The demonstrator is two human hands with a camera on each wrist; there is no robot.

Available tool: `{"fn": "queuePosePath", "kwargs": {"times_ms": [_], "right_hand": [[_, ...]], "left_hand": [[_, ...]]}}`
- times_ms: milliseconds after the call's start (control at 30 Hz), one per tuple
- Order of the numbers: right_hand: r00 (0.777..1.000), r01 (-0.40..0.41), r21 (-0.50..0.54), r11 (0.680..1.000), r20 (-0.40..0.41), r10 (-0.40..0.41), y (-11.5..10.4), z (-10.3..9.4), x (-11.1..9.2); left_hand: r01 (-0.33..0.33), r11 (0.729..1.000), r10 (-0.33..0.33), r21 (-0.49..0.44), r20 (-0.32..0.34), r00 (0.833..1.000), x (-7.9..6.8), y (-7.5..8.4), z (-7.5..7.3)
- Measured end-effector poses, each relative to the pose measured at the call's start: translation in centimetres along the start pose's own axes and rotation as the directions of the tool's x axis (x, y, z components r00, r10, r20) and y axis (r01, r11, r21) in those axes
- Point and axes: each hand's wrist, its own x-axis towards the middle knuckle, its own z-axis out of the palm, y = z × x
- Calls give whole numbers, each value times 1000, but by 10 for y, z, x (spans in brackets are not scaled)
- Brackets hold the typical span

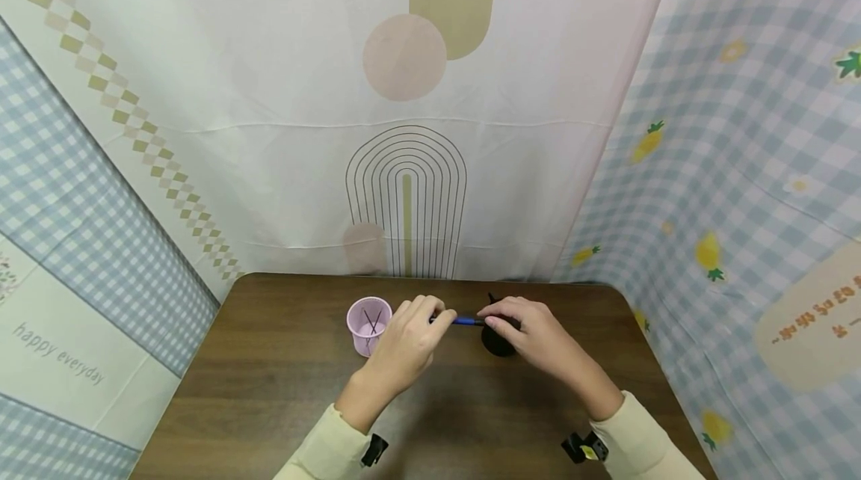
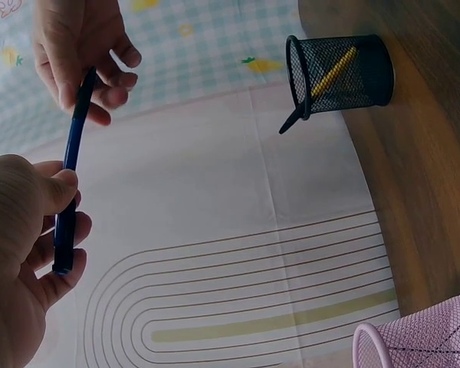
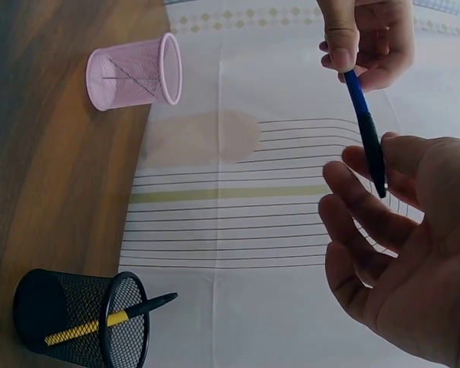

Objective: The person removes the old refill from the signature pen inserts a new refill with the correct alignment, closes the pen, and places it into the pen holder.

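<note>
Head: one blue pen, below centre, pinched in left hand; right hand at its far end. One pink cup, one black cup on counter.

Left wrist: one yellow-black pen in black cup, upper right.

Right wrist: right grip, at right; pinching or only touching, can't tell.

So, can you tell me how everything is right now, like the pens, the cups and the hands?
Blue pen, held in the left hand
Left hand, gripping the blue pen
Right hand, at the blue pen's dark end, touch unclear
Pink cup, upright
Black cup, upright, not empty
Yellow and black pen, leaning in the black cup, one end poking out
</note>
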Motion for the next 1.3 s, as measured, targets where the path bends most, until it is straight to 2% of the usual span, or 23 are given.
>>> {"fn": "queuePosePath", "kwargs": {"times_ms": [400, 933, 1300], "right_hand": [[1000, 5, 61, 998, 15, -6, 1, 1, 0], [996, 51, 57, 997, -77, -47, -4, 5, -3], [977, 128, -12, 992, -168, -128, -6, 12, -7]], "left_hand": [[0, 1000, 0, 4, 6, 1000, 0, 0, 1], [7, 1000, -7, -11, 1, 1000, -1, -1, 0], [10, 1000, -10, -5, 0, 1000, -1, 0, 0]]}}
